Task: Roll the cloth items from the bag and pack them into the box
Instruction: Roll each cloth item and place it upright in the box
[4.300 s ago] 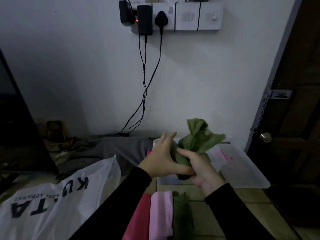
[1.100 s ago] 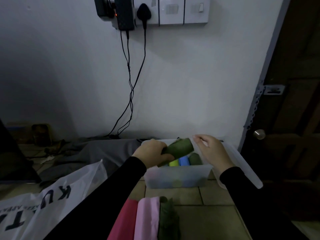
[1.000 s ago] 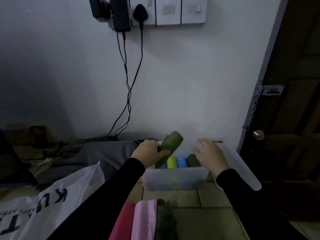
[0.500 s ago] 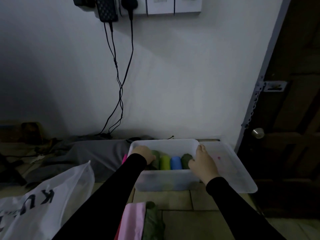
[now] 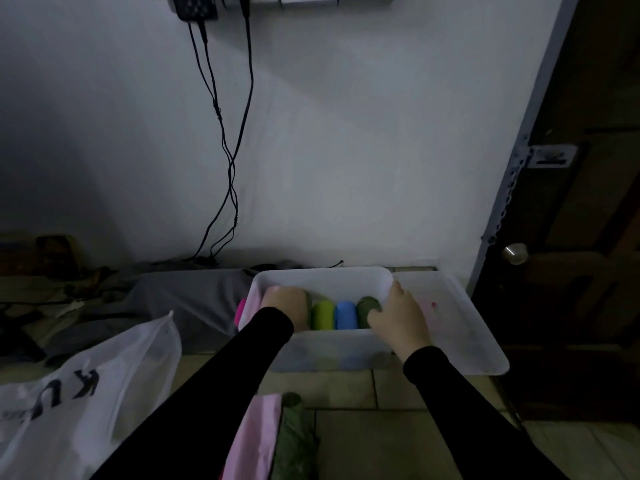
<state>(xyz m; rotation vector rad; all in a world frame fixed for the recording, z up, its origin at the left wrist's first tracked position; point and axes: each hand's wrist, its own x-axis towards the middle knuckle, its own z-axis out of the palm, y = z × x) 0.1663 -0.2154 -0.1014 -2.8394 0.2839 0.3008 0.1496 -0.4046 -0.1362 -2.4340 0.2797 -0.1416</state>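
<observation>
A translucent white box (image 5: 322, 272) stands on the floor by the wall. Rolled cloths lie side by side in it: a lime green roll (image 5: 322, 315), a blue roll (image 5: 345, 315) and a dark green roll (image 5: 366, 305). My left hand (image 5: 285, 303) is inside the box at its left end, curled over another dark green roll (image 5: 308, 299) that is mostly hidden beneath it. At the box's right wall rests my right hand (image 5: 398, 318), fingers relaxed, thumb beside the right dark green roll. The white plastic bag (image 5: 86, 393) lies at lower left.
The box's lid (image 5: 457, 327) lies flat just right of the box. Folded pink cloth (image 5: 259, 441) and dark green cloth (image 5: 294, 441) lie on the tiles in front of me. Grey fabric (image 5: 187, 296) and a magenta cloth (image 5: 240, 311) sit left of the box. A dark door (image 5: 571, 237) stands at right.
My left hand brought the dark green roll down from above the box into its left end. My right hand dropped to the box's right side. The view tilted downward.
</observation>
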